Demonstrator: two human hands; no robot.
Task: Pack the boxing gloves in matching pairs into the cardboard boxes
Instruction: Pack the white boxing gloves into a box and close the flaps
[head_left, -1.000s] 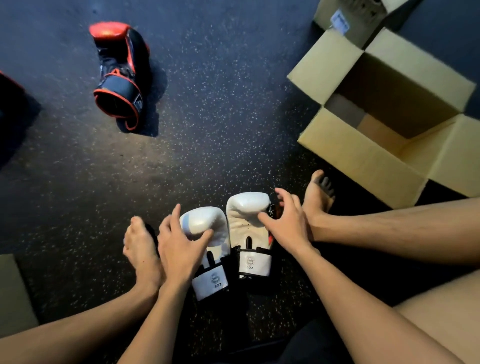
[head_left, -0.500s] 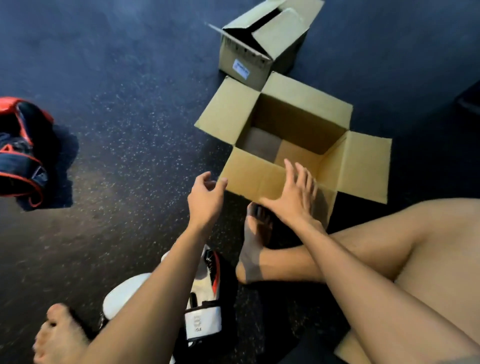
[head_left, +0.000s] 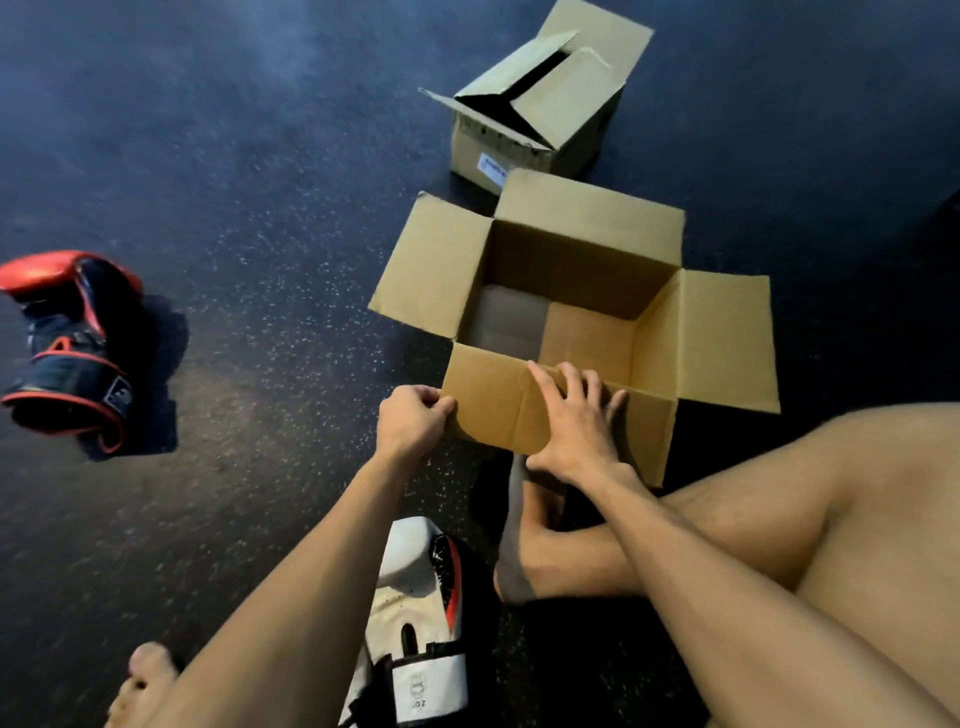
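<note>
Both hands on the open cardboard box (head_left: 696, 338), near-side flap. Left hand (head_left: 410, 421) pinches the flap's left corner, thumb + fingers closed on the cardboard edge. Right hand (head_left: 576, 421) lies flat on the same flap, fingers spread, fingertips at the top fold by the box opening; palm pressed on it, not wrapped around anything.

Box interior shows bare bottom panels only, other 3 flaps folded outward. Floor (head_left: 260, 182) is dark speckled rubber.

Rel. to the grip:
- White boxing glove (head_left: 415, 613) w/ black/red trim + white wrist strap lies on the floor below the left hand, under/beside the left forearm, partly hidden by it. Can't tell if a 2nd white glove sits under the arm.
- Red/black boxing glove (head_left: 67, 348) lies on its side well left of the left hand, cuff toward camera.
- Smaller cardboard box (head_left: 540, 119), flaps partly closed w/ a white label on its side, just beyond the open box, far side from both hands.
- Bare foot (head_left: 524, 545) just under the right hand, against the box's near wall. Other foot (head_left: 143, 686) at bottom-left edge.
</note>
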